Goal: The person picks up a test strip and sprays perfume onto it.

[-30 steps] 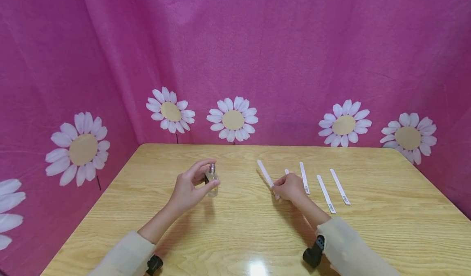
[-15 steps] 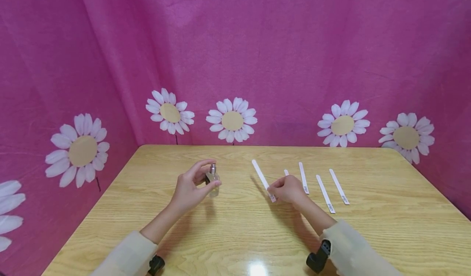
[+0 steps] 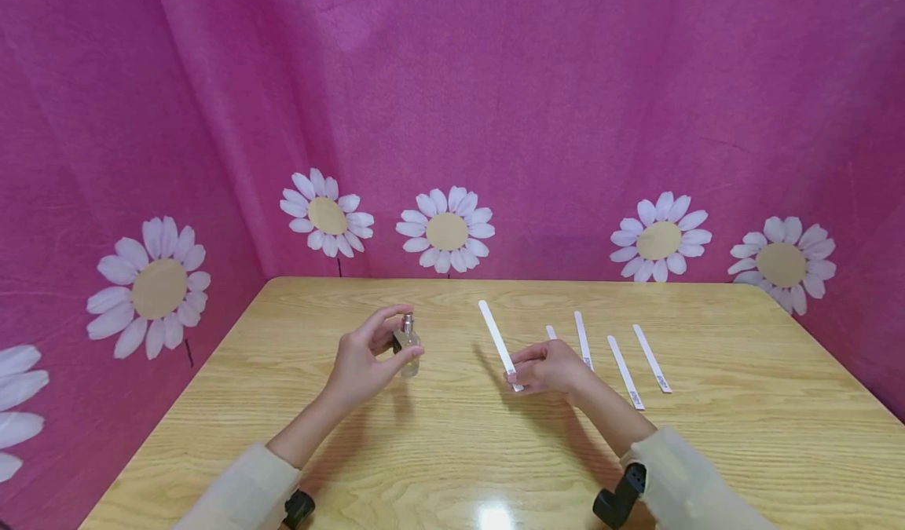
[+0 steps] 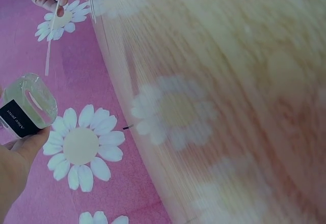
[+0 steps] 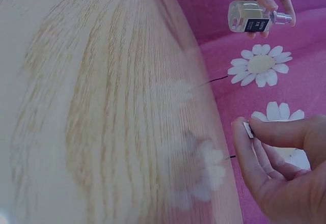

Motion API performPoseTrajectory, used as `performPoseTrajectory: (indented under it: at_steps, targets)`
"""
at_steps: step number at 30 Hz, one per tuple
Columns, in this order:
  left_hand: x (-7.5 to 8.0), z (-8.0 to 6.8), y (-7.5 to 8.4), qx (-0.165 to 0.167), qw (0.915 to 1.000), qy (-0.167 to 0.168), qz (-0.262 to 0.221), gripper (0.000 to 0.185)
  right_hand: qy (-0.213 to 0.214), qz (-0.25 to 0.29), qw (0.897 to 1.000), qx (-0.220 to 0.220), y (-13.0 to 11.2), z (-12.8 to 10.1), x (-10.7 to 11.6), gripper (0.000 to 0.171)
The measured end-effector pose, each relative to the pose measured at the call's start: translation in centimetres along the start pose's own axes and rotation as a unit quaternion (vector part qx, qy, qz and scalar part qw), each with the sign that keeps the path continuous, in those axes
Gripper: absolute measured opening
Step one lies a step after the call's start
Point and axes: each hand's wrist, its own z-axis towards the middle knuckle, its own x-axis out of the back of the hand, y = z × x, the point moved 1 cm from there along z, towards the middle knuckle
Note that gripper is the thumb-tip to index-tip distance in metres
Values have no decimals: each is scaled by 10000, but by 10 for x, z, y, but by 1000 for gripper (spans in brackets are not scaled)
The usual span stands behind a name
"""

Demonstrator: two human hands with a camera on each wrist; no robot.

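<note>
In the head view my left hand [image 3: 360, 363] grips a small clear glass perfume bottle [image 3: 411, 367] upright above the table, a finger resting on top of its silver sprayer [image 3: 408, 322]. A black label shows on the bottle [image 4: 39, 99] in the left wrist view. To the right, my right hand [image 3: 555, 369] pinches the lower end of a white paper test strip [image 3: 495, 332] between thumb and finger. That strip is raised off the table, its far end slanting up to the left. Only the strip's short end [image 5: 248, 129] shows in the right wrist view.
Several more white test strips [image 3: 622, 367] lie on the wooden table [image 3: 452, 436] right of my right hand, one partly hidden behind it. A pink curtain [image 3: 537, 122] with printed daisies hangs behind and beside the table. Each wrist bears a black camera [image 3: 621, 497].
My right hand has lifted the test strip off the table and shifted it slightly left, turning so its fingers show more. The left hand and perfume bottle have stayed almost still.
</note>
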Motion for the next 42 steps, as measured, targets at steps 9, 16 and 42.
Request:
performPoseTrajectory:
  at_steps: [9, 16, 42]
  targets:
    - [-1, 0, 0, -82, 10000, -41, -37, 51, -248, 102, 9996, 86, -1, 0, -1, 35]
    - [-2, 1, 1, -155, 9998, -127, 24, 50, -194, -62, 9997, 150, -7, -4, -6, 28]
    - [-11, 3, 7, -398, 9990, -102, 174, 48, 0, -751, 9961, 459, -37, -23, -29, 20]
